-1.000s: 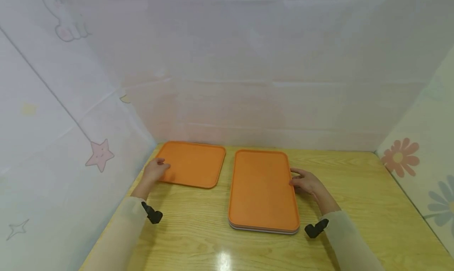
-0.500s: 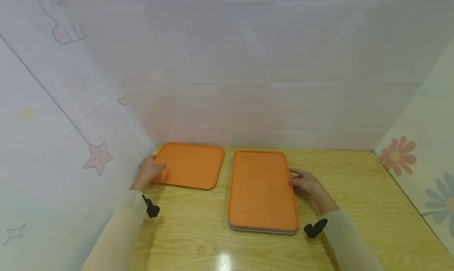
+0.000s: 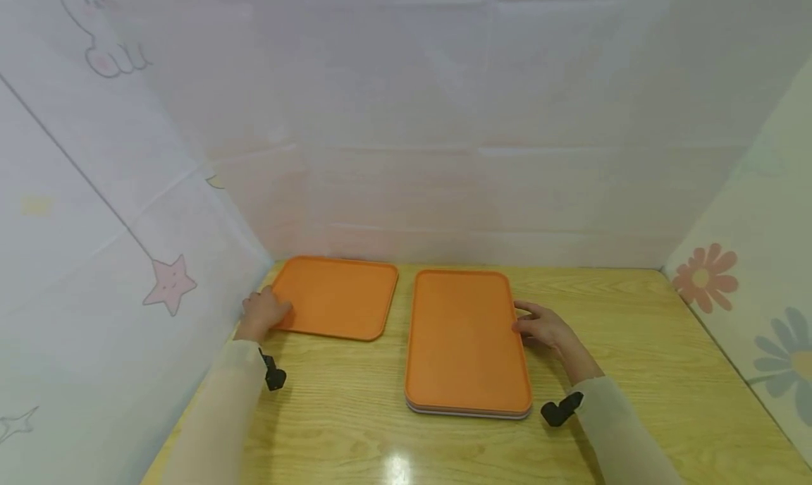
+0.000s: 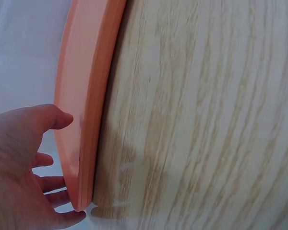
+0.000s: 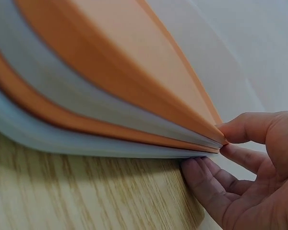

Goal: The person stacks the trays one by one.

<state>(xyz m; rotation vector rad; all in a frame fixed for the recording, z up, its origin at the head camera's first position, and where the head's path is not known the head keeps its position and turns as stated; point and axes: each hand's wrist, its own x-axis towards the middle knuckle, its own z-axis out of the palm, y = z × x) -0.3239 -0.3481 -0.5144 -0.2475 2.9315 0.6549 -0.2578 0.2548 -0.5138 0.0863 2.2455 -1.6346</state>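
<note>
On the left of the table, one orange tray (image 3: 336,298) lies flat with its long side crosswise. My left hand (image 3: 261,311) is at its left end; in the left wrist view, the thumb reaches over the rim and the fingertips (image 4: 74,218) are right at the end edge. To the right, an orange tray (image 3: 466,344) tops a stack of several trays, orange and whitish layers alternating. My right hand (image 3: 542,328) holds the stack's right edge. There the thumb (image 5: 240,128) is on the top rim, and lower fingers are at the bottom whitish tray (image 5: 86,155).
Both trays lie on a light wooden table (image 3: 336,414), with a narrow gap between them. A pale sheet wall (image 3: 406,118) rises behind the table, and printed sheets flank it left and right. Each wrist carries a small black camera (image 3: 561,409).
My left hand has shifted left, from over the left tray's surface to its left end. The right hand keeps its place at the stack. The view has drifted slightly.
</note>
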